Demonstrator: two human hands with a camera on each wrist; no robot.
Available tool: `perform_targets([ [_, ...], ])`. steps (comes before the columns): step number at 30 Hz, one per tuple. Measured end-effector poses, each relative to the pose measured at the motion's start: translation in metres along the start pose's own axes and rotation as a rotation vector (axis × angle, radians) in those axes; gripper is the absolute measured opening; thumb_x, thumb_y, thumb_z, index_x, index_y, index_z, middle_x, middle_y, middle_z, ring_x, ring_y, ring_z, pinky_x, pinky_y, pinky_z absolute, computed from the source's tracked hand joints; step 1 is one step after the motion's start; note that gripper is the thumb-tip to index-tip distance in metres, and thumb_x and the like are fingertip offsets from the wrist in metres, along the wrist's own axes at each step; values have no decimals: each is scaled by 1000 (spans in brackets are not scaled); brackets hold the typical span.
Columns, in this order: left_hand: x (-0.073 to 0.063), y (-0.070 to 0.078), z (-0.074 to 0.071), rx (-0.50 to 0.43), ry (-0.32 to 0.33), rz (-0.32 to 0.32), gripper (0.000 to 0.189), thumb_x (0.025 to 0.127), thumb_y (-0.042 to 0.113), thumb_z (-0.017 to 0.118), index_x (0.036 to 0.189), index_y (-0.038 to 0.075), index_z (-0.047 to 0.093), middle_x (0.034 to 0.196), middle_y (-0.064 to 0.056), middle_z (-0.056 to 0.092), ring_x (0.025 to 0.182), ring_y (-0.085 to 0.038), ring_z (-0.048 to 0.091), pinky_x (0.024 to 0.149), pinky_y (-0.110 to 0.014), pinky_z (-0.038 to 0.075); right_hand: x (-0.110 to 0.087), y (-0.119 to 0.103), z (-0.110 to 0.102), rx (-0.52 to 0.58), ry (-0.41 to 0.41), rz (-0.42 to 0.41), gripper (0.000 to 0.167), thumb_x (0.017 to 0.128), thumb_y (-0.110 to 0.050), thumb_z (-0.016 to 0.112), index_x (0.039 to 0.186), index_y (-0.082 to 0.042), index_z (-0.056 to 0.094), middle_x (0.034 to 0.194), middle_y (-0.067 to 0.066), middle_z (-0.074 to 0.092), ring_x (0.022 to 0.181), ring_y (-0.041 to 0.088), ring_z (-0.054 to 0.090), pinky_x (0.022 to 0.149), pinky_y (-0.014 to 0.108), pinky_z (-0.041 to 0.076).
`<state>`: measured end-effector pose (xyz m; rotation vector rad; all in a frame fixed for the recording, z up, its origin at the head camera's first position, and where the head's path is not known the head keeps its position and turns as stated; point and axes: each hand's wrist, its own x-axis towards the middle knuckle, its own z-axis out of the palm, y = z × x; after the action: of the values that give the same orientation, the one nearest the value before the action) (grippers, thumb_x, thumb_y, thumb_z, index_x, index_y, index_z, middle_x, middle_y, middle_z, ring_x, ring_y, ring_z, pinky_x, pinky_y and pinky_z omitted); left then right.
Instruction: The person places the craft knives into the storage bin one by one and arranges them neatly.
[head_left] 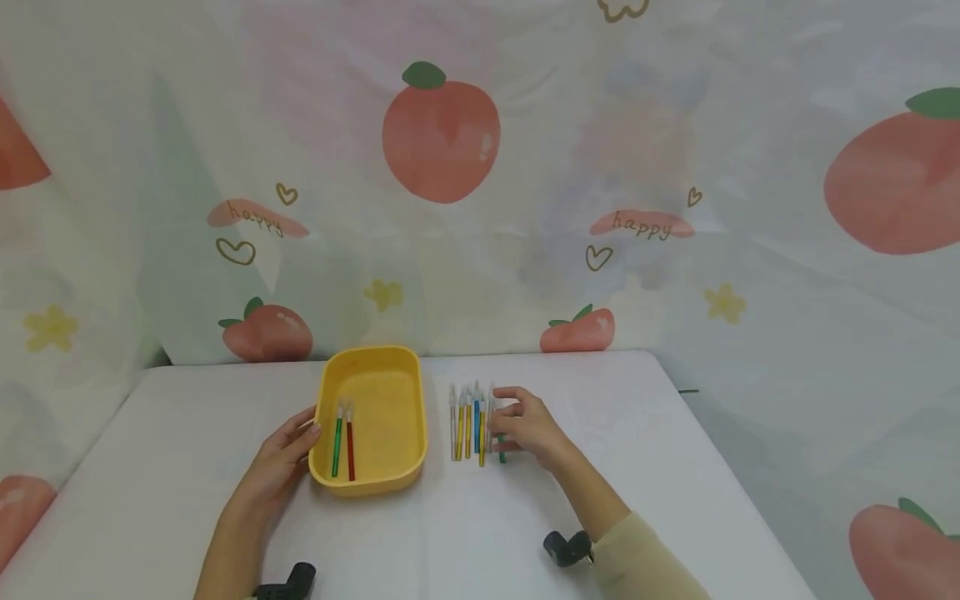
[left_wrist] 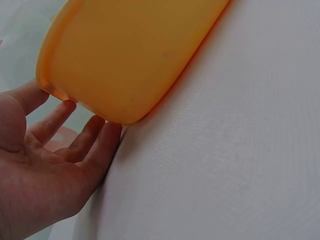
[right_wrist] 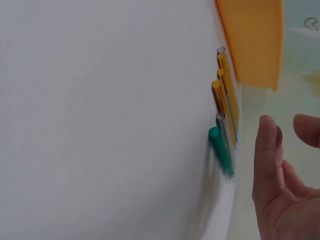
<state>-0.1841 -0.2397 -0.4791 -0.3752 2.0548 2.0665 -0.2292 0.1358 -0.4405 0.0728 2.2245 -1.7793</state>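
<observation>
Slim pens [head_left: 476, 425] lie in a row on the white table [head_left: 465, 542], a green pen [head_left: 502, 455] at the right end. The right hand [head_left: 528, 425] hovers beside that end, thumb and fingers apart, gripping nothing. To the left, the left hand [head_left: 273, 467] pinches the left rim of a yellow tray [head_left: 386, 400] holding a red stick [head_left: 350, 452] and a green stick [head_left: 337, 448].

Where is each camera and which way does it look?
Head: on the person's head, looking forward and down at the yellow tray and pen-like tools; left hand, right hand and forearms show.
Left wrist: on that wrist, looking at the yellow tray's outside; the left fingers show, touching it.
Right wrist: on that wrist, looking along the table toward the pen-like tools; the right fingers show.
Head and right wrist views share the pen-like tools beside the yellow tray.
</observation>
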Motion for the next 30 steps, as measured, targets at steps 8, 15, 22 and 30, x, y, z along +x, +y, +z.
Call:
perform_targets([
  [8,-1,0,0,-6,-3,4,65,101,42,56,157,22,30,160,-8,33,138,-20,39,87,-10,46,4,15,-9,-110,55,36,61,86,-5,71,142,-7,47,100,13,63,80,22,65,69,36,60],
  [15,-1,-2,0,-4,1,0,66,101,44,56,158,24,30,161,-7,31,143,-21,36,93,-14,47,10,22,-12,-163,78,52,61,86,-5,72,141,-8,48,98,12,65,79,20,64,65,34,59],
  [22,0,-1,1,10,-4,7,66,101,44,55,158,24,29,161,-7,32,142,-20,36,90,-11,46,17,26,-12,-226,80,80,63,85,-6,74,142,-9,47,96,9,64,76,17,65,61,31,59],
  [30,-1,0,2,27,4,0,66,101,44,55,158,23,29,161,-8,30,143,-22,36,99,-18,45,22,20,-9,-353,66,97,63,82,-14,80,138,-8,51,93,9,64,69,18,65,57,29,57],
])
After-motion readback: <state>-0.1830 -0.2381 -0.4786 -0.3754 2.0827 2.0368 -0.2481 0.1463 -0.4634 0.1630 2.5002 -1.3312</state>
